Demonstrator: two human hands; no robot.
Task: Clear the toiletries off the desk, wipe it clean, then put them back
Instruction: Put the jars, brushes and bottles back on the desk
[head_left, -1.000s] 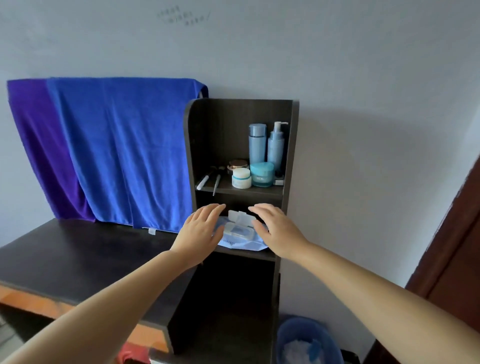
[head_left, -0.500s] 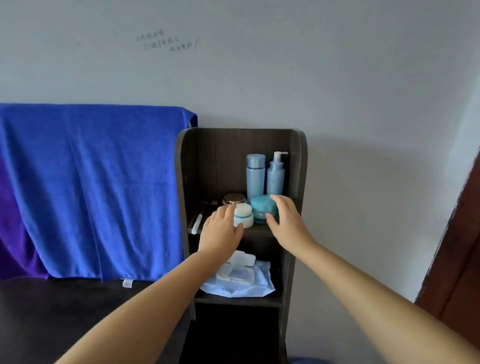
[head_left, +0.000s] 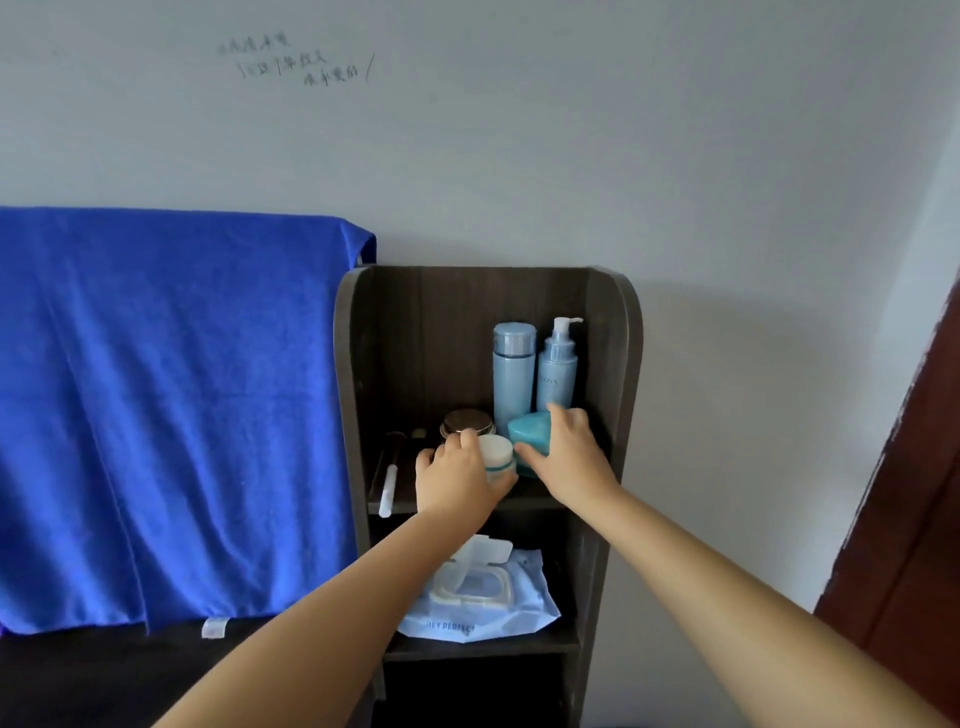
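On the top shelf of the dark shelf unit (head_left: 349, 364), my left hand (head_left: 457, 480) is closed around a small white jar (head_left: 496, 453). My right hand (head_left: 566, 457) grips a teal jar (head_left: 530, 434) beside it. Behind them stand a pale blue bottle (head_left: 513, 371) and a pale blue pump bottle (head_left: 557, 366). A gold-lidded jar (head_left: 465, 422) sits at the back left, with a white pen-like stick (head_left: 388, 491) and a dark brush (head_left: 397, 441) lying at the shelf's left. A wet-wipe pack (head_left: 483, 597) with its lid flipped up lies on the shelf below.
A blue towel (head_left: 171, 415) hangs against the wall to the left, over the dark desk top (head_left: 104, 670). A brown door (head_left: 914, 493) borders the right edge. The wall behind bears faint handwriting (head_left: 291, 62).
Both hands rose from the wipe pack on the lower shelf to the top shelf. They have closed on the white jar and the teal jar. The view tilted upward.
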